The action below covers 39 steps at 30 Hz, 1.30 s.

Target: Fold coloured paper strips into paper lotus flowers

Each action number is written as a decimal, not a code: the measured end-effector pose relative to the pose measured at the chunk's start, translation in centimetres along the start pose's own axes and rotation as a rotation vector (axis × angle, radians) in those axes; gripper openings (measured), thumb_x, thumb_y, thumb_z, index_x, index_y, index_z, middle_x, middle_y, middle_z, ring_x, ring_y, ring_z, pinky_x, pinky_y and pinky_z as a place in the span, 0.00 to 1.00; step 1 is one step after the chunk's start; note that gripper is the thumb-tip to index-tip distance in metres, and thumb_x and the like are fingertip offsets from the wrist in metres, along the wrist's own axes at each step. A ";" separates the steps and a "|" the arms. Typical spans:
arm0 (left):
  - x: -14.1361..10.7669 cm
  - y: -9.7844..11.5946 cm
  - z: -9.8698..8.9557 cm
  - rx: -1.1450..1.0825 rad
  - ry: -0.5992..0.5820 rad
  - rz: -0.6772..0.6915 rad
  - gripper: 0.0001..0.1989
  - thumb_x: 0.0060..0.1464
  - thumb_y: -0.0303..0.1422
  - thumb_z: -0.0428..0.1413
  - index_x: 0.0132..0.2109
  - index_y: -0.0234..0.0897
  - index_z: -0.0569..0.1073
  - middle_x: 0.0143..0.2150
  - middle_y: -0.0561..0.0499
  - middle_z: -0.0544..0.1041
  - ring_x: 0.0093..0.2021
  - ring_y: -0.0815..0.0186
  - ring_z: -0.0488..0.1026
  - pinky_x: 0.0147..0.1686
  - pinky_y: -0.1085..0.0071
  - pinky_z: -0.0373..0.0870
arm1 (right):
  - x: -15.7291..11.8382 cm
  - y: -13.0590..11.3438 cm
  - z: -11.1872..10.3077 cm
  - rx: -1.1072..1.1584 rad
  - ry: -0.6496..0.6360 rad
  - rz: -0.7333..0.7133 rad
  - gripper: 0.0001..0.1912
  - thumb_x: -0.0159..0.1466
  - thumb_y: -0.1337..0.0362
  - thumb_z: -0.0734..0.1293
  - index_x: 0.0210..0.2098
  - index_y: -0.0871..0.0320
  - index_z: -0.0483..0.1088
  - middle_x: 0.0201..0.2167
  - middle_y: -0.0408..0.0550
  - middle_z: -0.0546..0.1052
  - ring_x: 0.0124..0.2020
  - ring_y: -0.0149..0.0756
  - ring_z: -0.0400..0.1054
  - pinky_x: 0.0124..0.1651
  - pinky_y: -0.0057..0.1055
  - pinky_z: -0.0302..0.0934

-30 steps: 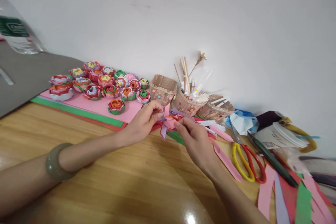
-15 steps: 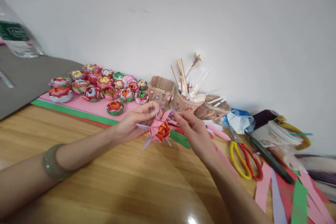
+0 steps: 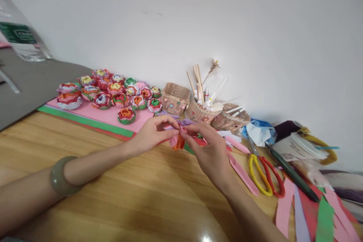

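Between my two hands, above the wooden table, is a folded paper flower [image 3: 178, 143] with an orange middle and pink petals. My left hand [image 3: 154, 130] is closed in a pinch on its upper left side; a ring and a greenish bangle [image 3: 61, 176] show on that arm. The thumb and forefinger of my right hand [image 3: 208, 147] pinch its upper right side. Fingers cover much of the flower, so its lavender parts hardly show. Strips of coloured paper [image 3: 240, 172] lie just beyond and to the right of my hands.
Several finished paper flowers [image 3: 115, 89] stand on pink sheets [image 3: 85, 112] at back left. Decorated baskets [image 3: 175, 100] line the wall, one holding sticks. Scissors [image 3: 266, 174], a dark green pen-like tool [image 3: 292, 174], a white tub [image 3: 300, 147] and cut strips [image 3: 324, 215] lie right.
My hands have come closer together over the flower. It has tipped, so its orange centre faces lower and is more covered. The view has shifted slightly.
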State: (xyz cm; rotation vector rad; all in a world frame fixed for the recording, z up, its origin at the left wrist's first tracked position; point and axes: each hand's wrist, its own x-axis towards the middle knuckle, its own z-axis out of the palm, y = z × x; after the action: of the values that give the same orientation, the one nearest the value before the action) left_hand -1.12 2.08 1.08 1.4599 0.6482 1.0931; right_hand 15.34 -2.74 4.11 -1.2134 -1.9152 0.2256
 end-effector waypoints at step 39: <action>-0.3 -0.3 -0.7 0.496 -0.125 0.517 0.09 0.57 0.28 0.49 0.29 0.36 0.68 0.37 0.48 0.71 0.38 0.68 0.71 0.38 0.71 0.68 | -0.5 1.2 0.3 -0.403 0.110 -0.486 0.07 0.61 0.70 0.65 0.37 0.55 0.72 0.26 0.44 0.77 0.29 0.32 0.68 0.31 0.30 0.54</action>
State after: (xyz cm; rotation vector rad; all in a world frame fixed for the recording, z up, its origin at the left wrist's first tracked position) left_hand -1.84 2.18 0.61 2.1906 0.4798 1.2693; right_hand 15.99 -2.37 2.97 -0.9377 -2.1496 -0.4944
